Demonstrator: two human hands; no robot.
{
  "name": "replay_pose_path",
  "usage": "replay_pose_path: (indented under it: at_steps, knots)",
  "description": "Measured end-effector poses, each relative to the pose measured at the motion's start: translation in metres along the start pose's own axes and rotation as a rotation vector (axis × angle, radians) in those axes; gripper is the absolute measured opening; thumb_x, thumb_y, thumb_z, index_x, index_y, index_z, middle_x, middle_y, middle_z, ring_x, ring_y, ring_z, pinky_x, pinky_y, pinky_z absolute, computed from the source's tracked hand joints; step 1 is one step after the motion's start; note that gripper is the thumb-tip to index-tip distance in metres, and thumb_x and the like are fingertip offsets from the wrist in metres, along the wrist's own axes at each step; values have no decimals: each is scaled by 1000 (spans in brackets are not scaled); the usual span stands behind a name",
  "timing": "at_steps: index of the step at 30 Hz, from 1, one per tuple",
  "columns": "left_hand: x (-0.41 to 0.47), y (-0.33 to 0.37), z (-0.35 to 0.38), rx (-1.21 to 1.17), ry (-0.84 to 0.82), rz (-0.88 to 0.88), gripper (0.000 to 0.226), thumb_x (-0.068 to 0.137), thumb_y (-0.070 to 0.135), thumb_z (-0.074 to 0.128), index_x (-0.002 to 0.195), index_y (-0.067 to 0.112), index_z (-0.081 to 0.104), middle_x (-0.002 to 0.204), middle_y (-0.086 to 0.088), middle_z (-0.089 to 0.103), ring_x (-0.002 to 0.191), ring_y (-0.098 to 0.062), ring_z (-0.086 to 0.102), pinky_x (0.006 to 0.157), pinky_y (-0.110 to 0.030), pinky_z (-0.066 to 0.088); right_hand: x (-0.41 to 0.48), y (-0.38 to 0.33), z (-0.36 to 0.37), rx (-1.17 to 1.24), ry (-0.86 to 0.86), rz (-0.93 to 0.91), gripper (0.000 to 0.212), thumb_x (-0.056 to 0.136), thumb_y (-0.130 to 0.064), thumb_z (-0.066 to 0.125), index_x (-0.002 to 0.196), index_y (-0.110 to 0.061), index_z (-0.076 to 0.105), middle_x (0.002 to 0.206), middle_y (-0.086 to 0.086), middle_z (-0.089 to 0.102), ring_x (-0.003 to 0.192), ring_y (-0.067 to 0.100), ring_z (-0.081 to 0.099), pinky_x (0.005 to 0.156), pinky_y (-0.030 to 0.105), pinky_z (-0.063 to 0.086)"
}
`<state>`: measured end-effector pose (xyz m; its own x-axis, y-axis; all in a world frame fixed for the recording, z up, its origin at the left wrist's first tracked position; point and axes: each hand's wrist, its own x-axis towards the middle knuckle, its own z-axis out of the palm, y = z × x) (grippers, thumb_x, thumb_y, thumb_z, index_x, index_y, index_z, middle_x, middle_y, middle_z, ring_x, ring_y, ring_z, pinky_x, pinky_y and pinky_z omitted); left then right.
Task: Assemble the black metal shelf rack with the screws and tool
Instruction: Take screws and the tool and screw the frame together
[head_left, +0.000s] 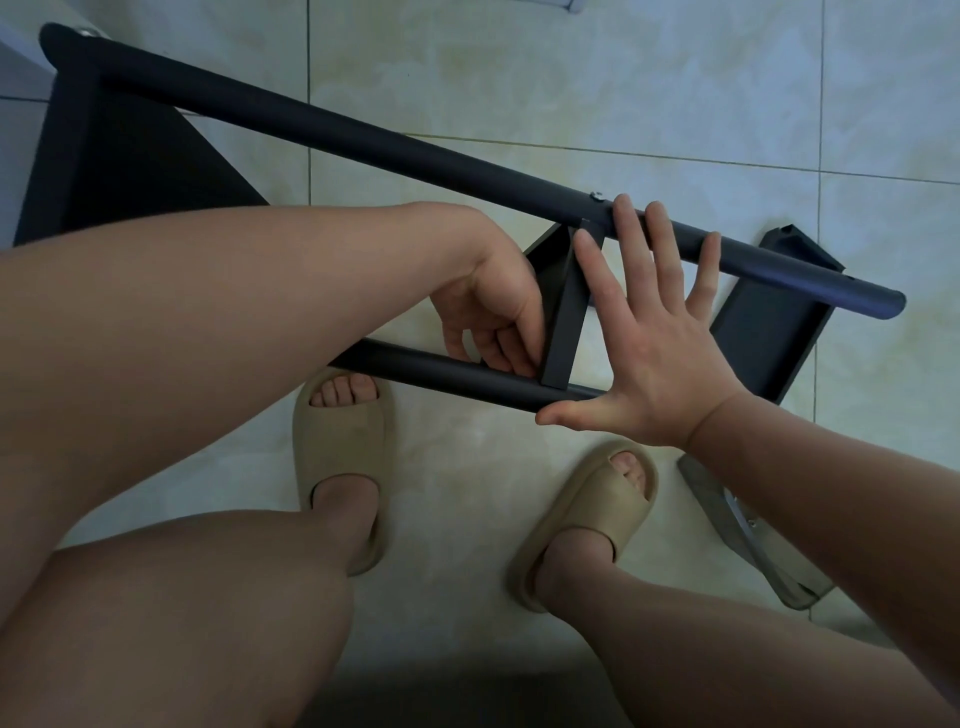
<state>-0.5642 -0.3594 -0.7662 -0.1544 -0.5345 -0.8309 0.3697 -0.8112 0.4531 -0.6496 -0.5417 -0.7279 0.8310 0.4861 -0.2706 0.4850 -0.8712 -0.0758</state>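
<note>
Hands on a half-built black rack

Rack (332, 130) of matte black metal lies tipped on its side on the pale glossy floor tiles (571, 78), reaching from the far left to the right. Its upper tube (415, 150) is round and smooth, running diagonally down to a rounded end at the right. A shorter lower tube (457, 379) runs nearly parallel, nearer the person. Between them stands a flat black cross panel (563, 322), seen edge-on. A small silver screw head (596, 196) sits on the upper tube right above that panel. Another black shelf panel (769, 338) with raised edges sits at the right end, and a larger dark panel (124, 171) fills the far left.

The left hand (493, 306) is curled just left of the cross panel, fingertips bunched together against its near edge where it meets the lower tube; what they pinch, if anything, cannot be told. The right hand (649, 343) is open with fingers spread, fingertips laid over the upper tube, thumb stretched along the lower tube.

Beige foam slides (337, 457) rest on the floor below. A clear plastic bag (748, 535) with small metal pieces lies near right, partly hidden by the forearm.
</note>
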Motion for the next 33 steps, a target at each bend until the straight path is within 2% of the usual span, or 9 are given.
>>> replay_pose_path:
  at_steps: [5,10,14,17,20,23,26,30,33]
  knots:
    - [-3,2,-1,-20,-32,34,18,90,11,64,105,15,73,105,-1,72,101,-17,64,101,-47,47,0,0,0,-11,-7,3,136,65,-104,32,163,-13,9,169,21,-2,155,42,-7,115,74,-7]
    - [-3,0,-2,32,7,14,18,87,25,69,103,23,76,103,4,75,103,-16,66,95,-44,50,0,0,0,-3,-3,4,136,65,-104,31,163,-13,9,169,20,-3,155,42,-7,115,73,-8]
    - [1,2,-1,31,29,15,13,90,20,67,100,20,76,94,4,75,100,-16,64,95,-40,50,0,0,0,-2,0,3,136,64,-104,33,163,-14,8,169,20,-3,155,42,-7,115,72,-10]
    - [-1,1,-2,10,-8,39,20,90,12,65,108,15,73,105,0,74,102,-16,66,102,-42,48,0,1,1,-3,0,4,136,64,-104,34,163,-14,8,169,20,-3,155,42,-8,115,72,-10]
    - [-4,-2,-4,5,-26,38,25,90,17,65,113,18,73,110,2,75,105,-16,68,101,-44,48,0,0,1,-1,7,1,135,65,-104,32,163,-14,9,169,20,-2,155,42,-7,115,71,-10]
    - [-2,-1,-2,30,0,28,18,89,24,66,105,22,75,101,5,75,100,-16,67,98,-41,49,0,1,1,-7,8,-2,135,66,-104,32,163,-13,8,169,21,-2,155,43,-6,115,72,-9]
    - [2,1,-1,24,19,25,16,91,20,65,104,18,74,95,3,73,96,-16,64,97,-37,48,0,0,0,-1,8,-1,135,65,-103,34,163,-14,9,169,21,-2,155,43,-6,115,73,-9]
    - [0,-1,-3,3,-4,52,24,89,11,65,112,14,72,105,0,74,98,-15,67,102,-38,48,0,0,0,3,7,-1,135,65,-103,32,163,-13,9,169,21,-2,155,43,-6,114,73,-9]
    - [-3,-2,-5,1,-17,51,24,90,17,65,112,19,74,110,3,75,102,-14,70,100,-40,49,0,0,0,4,5,0,135,66,-103,31,163,-13,9,169,21,-2,155,43,-6,114,73,-8]
